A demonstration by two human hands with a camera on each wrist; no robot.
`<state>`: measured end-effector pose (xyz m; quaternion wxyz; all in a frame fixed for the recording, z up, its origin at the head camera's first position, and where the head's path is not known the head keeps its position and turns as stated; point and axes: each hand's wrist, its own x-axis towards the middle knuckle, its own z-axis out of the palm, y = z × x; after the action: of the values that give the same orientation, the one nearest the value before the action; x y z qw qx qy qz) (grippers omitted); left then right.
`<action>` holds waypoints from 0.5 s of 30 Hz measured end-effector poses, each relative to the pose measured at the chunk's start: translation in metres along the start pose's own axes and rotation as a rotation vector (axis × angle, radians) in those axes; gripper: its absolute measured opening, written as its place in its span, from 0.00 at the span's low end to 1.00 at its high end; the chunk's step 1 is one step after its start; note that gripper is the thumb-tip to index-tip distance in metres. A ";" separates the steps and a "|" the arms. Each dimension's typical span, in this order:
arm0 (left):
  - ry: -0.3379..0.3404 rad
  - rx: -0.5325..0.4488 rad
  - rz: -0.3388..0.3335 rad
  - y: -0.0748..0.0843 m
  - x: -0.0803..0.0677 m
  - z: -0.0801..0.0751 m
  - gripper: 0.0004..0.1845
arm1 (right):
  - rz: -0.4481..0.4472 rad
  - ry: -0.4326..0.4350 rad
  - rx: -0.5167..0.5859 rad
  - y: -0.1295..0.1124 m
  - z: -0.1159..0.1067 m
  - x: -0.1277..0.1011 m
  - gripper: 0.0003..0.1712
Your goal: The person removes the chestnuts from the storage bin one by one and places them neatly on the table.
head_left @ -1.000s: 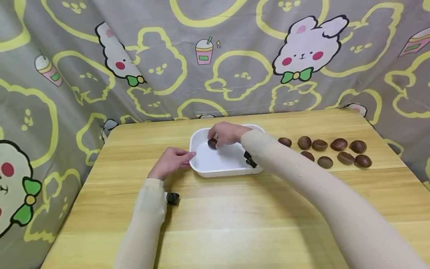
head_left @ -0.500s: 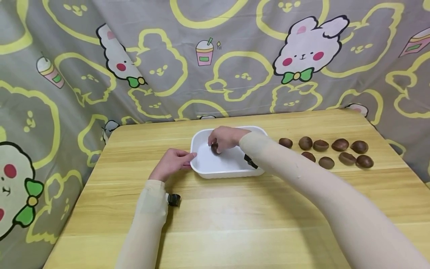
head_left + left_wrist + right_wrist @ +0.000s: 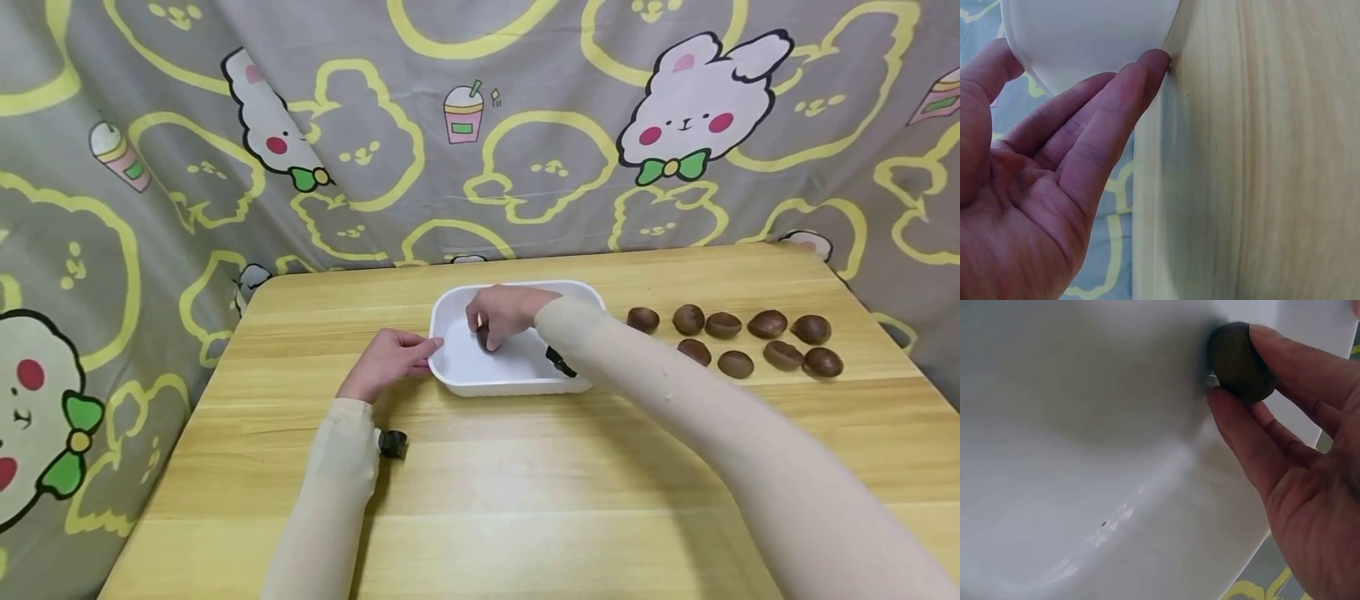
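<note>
A white rectangular tray (image 3: 517,387) with rounded corners stands on the wooden table. At its left end my left hand (image 3: 388,362) pinches the wall, thumb over the rim and the other fingers against the outside, as the left wrist view also shows. Inside the tray, my right hand (image 3: 510,308) holds a brown chestnut (image 3: 486,337) between thumb and fingers, low over the tray floor. In the right wrist view the chestnut (image 3: 1241,362) looks dark, with fingertips on two of its sides. My right hand and forearm hide part of the tray's right side.
Several loose chestnuts (image 3: 768,324) lie in two rough rows on the table (image 3: 480,500), right of the tray. A grey patterned curtain (image 3: 375,117) hangs behind the table and along its left side.
My right hand has shifted the chestnut slightly toward me and to the right within the tray. My left hand keeps its grip on the tray's end. The head view has shifted a little.
</note>
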<state>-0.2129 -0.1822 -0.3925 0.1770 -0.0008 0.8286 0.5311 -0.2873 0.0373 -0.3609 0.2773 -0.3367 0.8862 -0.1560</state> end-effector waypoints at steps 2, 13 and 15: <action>0.000 -0.003 -0.004 0.000 0.000 0.001 0.21 | 0.005 -0.014 0.018 0.000 0.001 -0.001 0.17; 0.000 0.003 -0.014 0.001 -0.002 0.003 0.22 | 0.030 -0.032 0.197 0.007 -0.005 -0.007 0.15; 0.005 0.010 -0.015 0.002 -0.002 0.003 0.22 | 0.020 -0.026 0.216 0.006 -0.007 -0.008 0.15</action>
<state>-0.2101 -0.1796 -0.3912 0.1788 -0.0073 0.8316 0.5258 -0.2898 0.0479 -0.3548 0.3249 -0.2979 0.8639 -0.2435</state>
